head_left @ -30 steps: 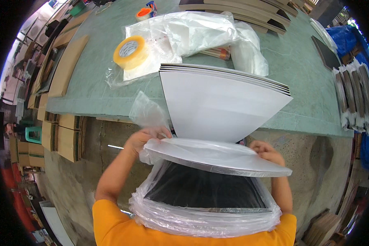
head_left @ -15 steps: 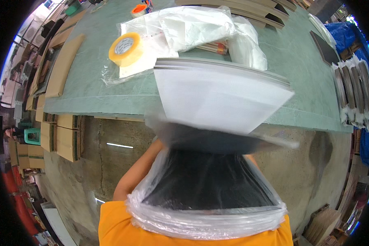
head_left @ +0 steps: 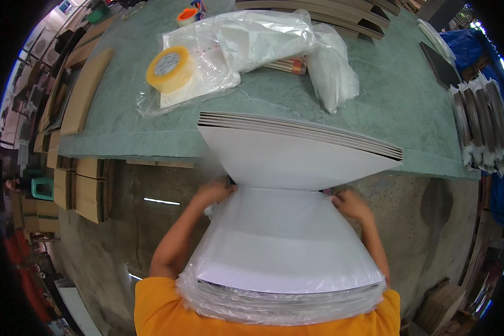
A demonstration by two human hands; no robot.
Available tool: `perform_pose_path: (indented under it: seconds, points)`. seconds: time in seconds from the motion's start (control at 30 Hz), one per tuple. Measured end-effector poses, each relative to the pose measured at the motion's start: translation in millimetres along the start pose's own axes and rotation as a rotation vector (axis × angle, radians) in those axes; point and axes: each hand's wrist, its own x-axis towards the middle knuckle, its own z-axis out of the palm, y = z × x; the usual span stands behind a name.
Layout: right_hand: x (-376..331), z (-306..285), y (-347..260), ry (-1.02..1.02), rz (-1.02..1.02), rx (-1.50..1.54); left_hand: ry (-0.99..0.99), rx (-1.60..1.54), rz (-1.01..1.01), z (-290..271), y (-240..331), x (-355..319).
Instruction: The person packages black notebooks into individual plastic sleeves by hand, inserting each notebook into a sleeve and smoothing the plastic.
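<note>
A stack of white boards [head_left: 297, 159] rests on the near table edge, its layered dark and pale edges facing away. Against my body lies a clear plastic bag [head_left: 280, 305] with a white board [head_left: 285, 241] in it, its far end meeting the stack. My left hand [head_left: 214, 192] is closed at the left corner of this junction, fingers curled on the plastic bag's edge. At the opposite corner, my right hand [head_left: 351, 203] pinches the bag's edge with bent fingers. Parts of the fingertips are hidden behind the boards.
On the green table [head_left: 117, 126] lie a yellow tape roll [head_left: 169, 69], clear plastic bags [head_left: 269, 42] and an orange tape roll [head_left: 187, 17]. Wrapped panels [head_left: 483, 126] stand on the right. Cardboard boxes [head_left: 91, 190] sit on the floor at left.
A blurred dark panel over the bag is gone from sight, and a white face now shows there. The white stack has shifted nearer. Both hands have come into view at the corners.
</note>
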Motion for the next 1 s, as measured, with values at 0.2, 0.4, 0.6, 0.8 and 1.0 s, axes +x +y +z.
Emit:
perform_pose_path:
  seconds: [0.2, 0.4, 0.6, 0.8, 1.0]
  points:
    - [-82, -81, -87, -0.697, -1.244, 0.71, -0.629, -0.5, 1.016, -138, 126, -122]
    - [11, 22, -70, -0.511, -0.597, 0.084, -0.321, -0.137, 0.514, 10, 89, -28]
    - [28, -6, -93, -0.564, -0.498, 0.345, -0.093, -0.385, 0.564, -32, 157, -6]
    - [-27, -86, -150, 0.02, -0.588, 1.162, 0.233, -0.918, 0.793, -116, 198, -47]
    - [-22, -54, -109, -0.053, -0.516, 0.764, 0.224, -0.893, 0.394, -122, 173, -49]
